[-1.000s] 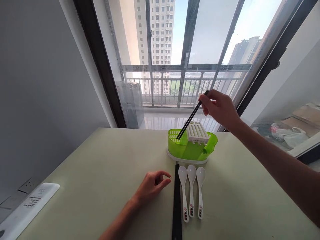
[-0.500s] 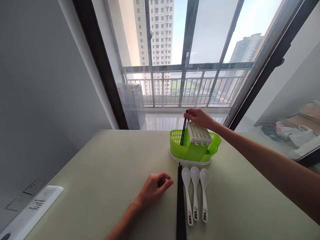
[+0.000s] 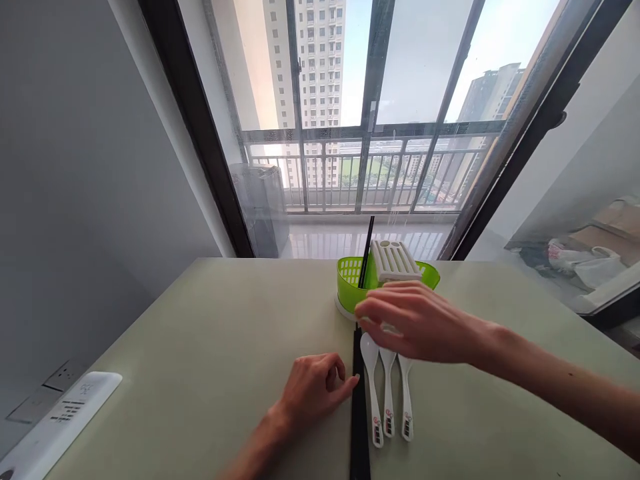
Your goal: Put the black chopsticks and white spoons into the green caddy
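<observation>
A green cutlery holder [image 3: 350,283] with a white slotted insert [image 3: 394,260] stands near the table's far edge. A black chopstick [image 3: 367,250] stands upright in its left compartment. My right hand [image 3: 413,320] hovers in front of the holder, above the bowls of three white spoons [image 3: 389,400], fingers stretched out and holding nothing. My left hand [image 3: 315,387] rests on the table with fingers loosely curled, its fingertips touching a bundle of black chopsticks [image 3: 359,413] lying beside the spoons.
The pale green table [image 3: 200,347] runs to a large window with a balcony rail. A white power strip [image 3: 55,417] lies at the left edge by a wall socket. Bags and cardboard lie on the floor at the right.
My right hand let go of the chopstick, now standing in the holder, and drew back toward me over the spoons. My left hand shifted slightly right to the chopstick bundle.
</observation>
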`<control>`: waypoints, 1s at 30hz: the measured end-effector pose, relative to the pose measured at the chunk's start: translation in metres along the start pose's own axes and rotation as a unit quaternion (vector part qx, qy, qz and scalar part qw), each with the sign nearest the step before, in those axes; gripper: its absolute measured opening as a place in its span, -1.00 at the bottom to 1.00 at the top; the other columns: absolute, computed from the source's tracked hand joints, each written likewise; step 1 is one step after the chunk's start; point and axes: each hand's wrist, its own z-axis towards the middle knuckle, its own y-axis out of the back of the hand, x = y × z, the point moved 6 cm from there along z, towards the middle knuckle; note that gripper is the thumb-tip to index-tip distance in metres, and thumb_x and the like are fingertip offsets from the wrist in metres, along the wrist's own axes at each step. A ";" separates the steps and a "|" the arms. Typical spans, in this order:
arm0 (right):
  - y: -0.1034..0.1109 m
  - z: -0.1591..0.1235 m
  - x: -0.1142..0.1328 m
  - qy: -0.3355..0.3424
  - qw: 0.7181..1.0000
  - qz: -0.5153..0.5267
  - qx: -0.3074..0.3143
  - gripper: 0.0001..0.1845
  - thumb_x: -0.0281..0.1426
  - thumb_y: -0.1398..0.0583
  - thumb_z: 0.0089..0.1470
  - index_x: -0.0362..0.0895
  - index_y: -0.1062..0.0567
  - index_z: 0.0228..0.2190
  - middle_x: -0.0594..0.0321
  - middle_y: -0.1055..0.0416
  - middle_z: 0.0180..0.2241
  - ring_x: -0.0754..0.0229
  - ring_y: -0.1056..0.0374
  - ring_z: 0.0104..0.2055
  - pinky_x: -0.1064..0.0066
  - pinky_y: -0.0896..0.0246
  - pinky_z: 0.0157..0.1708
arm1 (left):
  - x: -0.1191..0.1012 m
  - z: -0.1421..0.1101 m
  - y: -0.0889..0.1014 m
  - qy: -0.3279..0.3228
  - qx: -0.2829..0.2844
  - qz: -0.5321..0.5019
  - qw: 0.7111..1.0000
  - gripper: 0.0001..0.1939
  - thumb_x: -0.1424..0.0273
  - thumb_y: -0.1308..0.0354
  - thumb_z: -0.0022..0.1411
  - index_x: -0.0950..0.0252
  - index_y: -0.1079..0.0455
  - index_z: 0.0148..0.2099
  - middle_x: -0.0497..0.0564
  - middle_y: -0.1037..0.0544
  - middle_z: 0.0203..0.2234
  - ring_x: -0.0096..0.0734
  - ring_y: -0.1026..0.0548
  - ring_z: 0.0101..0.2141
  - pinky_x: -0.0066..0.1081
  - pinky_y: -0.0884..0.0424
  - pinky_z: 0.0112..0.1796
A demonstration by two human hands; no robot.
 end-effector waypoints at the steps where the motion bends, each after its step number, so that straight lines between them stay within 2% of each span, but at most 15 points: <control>1: -0.014 -0.011 0.020 0.043 0.997 -0.012 0.061 -0.82 -0.44 -0.08 0.31 -0.04 -0.41 -0.35 0.34 -0.41 -0.48 0.26 -0.29 -0.47 0.35 -0.03 -0.41 | -0.004 -0.002 -0.003 -0.011 -0.004 0.033 0.999 -0.76 0.21 -0.26 0.21 0.24 -0.41 -0.39 -0.12 -0.45 -0.59 -0.49 -0.34 -0.54 -0.45 -0.21 -0.40; 2: -0.028 -0.023 0.034 0.062 0.992 -0.027 0.104 -0.80 -0.46 -0.09 0.30 -0.05 -0.40 -0.39 0.34 -0.40 -0.51 0.26 -0.29 -0.48 0.32 0.02 -0.44 | -0.008 -0.003 -0.005 -0.020 -0.007 0.061 0.998 -0.76 0.23 -0.30 0.18 0.24 -0.39 -0.40 -0.10 -0.49 -0.56 -0.46 -0.38 -0.51 -0.43 -0.22 -0.38; 5: -0.064 -0.058 0.056 0.054 0.978 -0.042 0.195 -0.92 -0.44 -0.17 0.25 -0.07 -0.40 -0.34 0.34 -0.45 -0.46 0.24 -0.35 -0.47 0.28 0.10 -0.50 | -0.011 -0.005 -0.010 -0.018 -0.012 0.100 0.995 -0.73 0.24 -0.34 0.15 0.24 -0.34 -0.41 -0.07 -0.54 -0.50 -0.39 -0.44 -0.46 -0.39 -0.23 -0.35; 7: -0.082 -0.076 0.062 0.048 0.971 -0.052 0.227 -0.93 -0.42 -0.18 0.24 -0.07 -0.39 -0.33 0.36 -0.45 -0.47 0.23 -0.36 -0.49 0.25 0.18 -0.53 | -0.011 -0.005 -0.010 -0.016 -0.014 0.103 0.994 -0.70 0.20 -0.34 0.18 0.23 -0.33 -0.41 -0.08 -0.55 -0.50 -0.39 -0.45 -0.47 -0.39 -0.23 -0.36; 10: -0.094 -0.092 0.062 0.036 0.968 -0.056 0.241 -0.90 -0.40 -0.18 0.24 -0.07 -0.37 -0.36 0.36 -0.44 -0.49 0.23 -0.36 -0.51 0.24 0.24 -0.54 | -0.011 -0.004 -0.008 -0.034 -0.015 0.102 0.994 -0.69 0.18 -0.31 0.21 0.23 -0.33 -0.41 -0.07 -0.55 -0.49 -0.41 -0.44 -0.48 -0.39 -0.24 -0.35; 16: -0.099 -0.100 0.059 0.015 0.970 -0.047 0.240 -0.88 -0.45 -0.19 0.21 -0.08 -0.35 -0.38 0.35 -0.45 -0.46 0.23 -0.37 -0.47 0.23 0.24 -0.52 | -0.008 -0.003 -0.001 -0.027 -0.004 0.120 0.992 -0.81 0.28 -0.28 0.20 0.22 -0.34 -0.34 -0.06 -0.55 -0.43 -0.38 -0.45 -0.44 -0.37 -0.27 -0.33; 21: -0.097 -0.098 0.067 0.017 0.969 -0.037 0.243 -0.89 -0.44 -0.18 0.24 -0.08 -0.36 -0.35 0.38 -0.45 -0.45 0.23 -0.35 -0.48 0.25 0.24 -0.52 | 0.004 -0.001 0.012 0.034 -0.061 0.177 0.982 -0.89 0.41 -0.22 0.17 0.22 -0.35 -0.24 0.01 -0.54 -0.31 -0.25 -0.48 -0.31 -0.30 -0.30 -0.24; 25: -0.091 -0.095 0.076 0.034 0.965 -0.032 0.257 -0.87 -0.44 -0.20 0.24 -0.07 -0.36 -0.37 0.39 -0.44 -0.45 0.24 -0.35 -0.48 0.27 0.22 -0.54 | 0.013 0.000 0.024 0.065 -0.098 0.242 0.963 -0.95 0.42 -0.12 0.30 0.26 -0.37 -0.18 0.06 -0.52 -0.26 -0.20 -0.47 -0.26 -0.25 -0.30 -0.19; 30: -0.086 -0.091 0.079 0.036 0.965 -0.033 0.256 -0.86 -0.45 -0.20 0.24 -0.07 -0.36 -0.38 0.41 -0.44 -0.44 0.25 -0.35 -0.48 0.28 0.15 -0.55 | 0.018 -0.001 0.028 0.076 -0.093 0.325 0.938 -0.83 0.37 -0.04 0.41 0.33 -0.42 -0.17 0.14 -0.52 -0.24 -0.11 -0.43 -0.20 -0.19 -0.28 -0.14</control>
